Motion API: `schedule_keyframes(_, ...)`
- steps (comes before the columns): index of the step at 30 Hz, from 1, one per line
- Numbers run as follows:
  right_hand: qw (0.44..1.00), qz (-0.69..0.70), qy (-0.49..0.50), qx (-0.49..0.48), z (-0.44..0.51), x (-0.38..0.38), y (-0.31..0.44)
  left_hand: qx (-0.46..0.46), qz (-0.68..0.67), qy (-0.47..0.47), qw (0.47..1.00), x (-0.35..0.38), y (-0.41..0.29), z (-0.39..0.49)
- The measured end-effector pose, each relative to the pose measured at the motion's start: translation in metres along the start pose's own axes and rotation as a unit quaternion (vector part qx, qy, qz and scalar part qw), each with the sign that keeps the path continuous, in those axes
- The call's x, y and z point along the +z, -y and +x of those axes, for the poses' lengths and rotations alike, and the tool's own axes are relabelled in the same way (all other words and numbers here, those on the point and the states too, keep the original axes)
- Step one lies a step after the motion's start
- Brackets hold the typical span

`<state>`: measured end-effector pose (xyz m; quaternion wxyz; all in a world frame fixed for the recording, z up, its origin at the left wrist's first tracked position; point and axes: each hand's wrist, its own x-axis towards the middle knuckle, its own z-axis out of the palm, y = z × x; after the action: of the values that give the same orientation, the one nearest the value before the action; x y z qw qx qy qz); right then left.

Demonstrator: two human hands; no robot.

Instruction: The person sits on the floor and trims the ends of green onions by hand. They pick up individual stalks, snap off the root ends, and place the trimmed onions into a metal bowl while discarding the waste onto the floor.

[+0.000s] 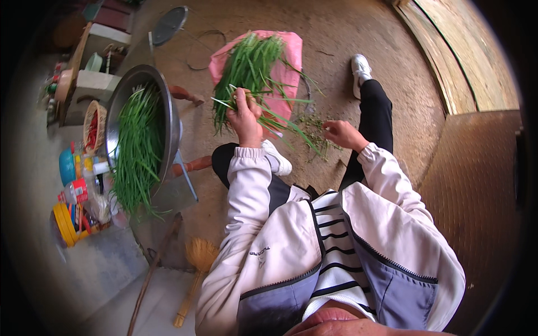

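Observation:
A few long green stalks with white ends (290, 122), which look like garlic chives, are gripped in my left hand (245, 115). Beyond that hand a large heap of the same greens (252, 63) lies on a pink plastic sack (294, 50) on the floor. My right hand (341, 133) hovers apart from the stalks, its fingers curled close together above scattered plant trimmings (315, 134); whether anything small is between them I cannot tell. At the left, a wide metal basin (170, 122) holds another big bundle of greens (138, 147), with leaf tips hanging over its near rim.
Left of the basin stand a wicker basket of red peppers (93, 128), a plastic bottle (77, 191) and a yellow-lidded tub (65, 224). A straw brush (201, 254) and a wooden stick (155, 264) are at the lower left. Boards (454, 59) lie at the upper right.

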<state>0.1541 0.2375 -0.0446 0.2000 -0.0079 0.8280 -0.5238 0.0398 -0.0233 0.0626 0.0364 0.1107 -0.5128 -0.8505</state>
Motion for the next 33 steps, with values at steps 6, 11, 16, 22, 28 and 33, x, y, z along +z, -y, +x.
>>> schedule_keyframes(6, 0.948, -0.202, -0.183, -0.167, 0.015, 0.002, -0.023, -0.017, -0.093, 0.072, 0.993, 0.016, -0.075, -0.042)
schedule_keyframes(11, 0.982, -0.084, -0.143, -0.086, 0.031, 0.000, -0.011, 0.074, -0.062, 0.061, 0.993, -0.003, -0.186, -0.076)
schedule_keyframes(16, 0.987, -0.103, -0.115, -0.052, 0.039, -0.006, -0.012, 0.306, 0.181, -0.118, 0.927, -0.057, -0.338, -0.108)
schedule_keyframes(22, 0.986, -0.130, -0.088, -0.064, 0.036, 0.001, -0.018, 0.226, 0.623, -0.115, 0.740, -0.126, -0.467, -0.076)
schedule_keyframes(28, 0.990, -0.086, -0.079, -0.078, 0.048, 0.012, -0.018, 0.259, 0.809, 0.002, 0.528, -0.176, -0.391, 0.099)
schedule_keyframes(33, 0.982, -0.149, -0.073, -0.086, 0.041, 0.009, -0.029, 0.133, 0.862, -0.016, 0.489, -0.181, -0.320, 0.205)
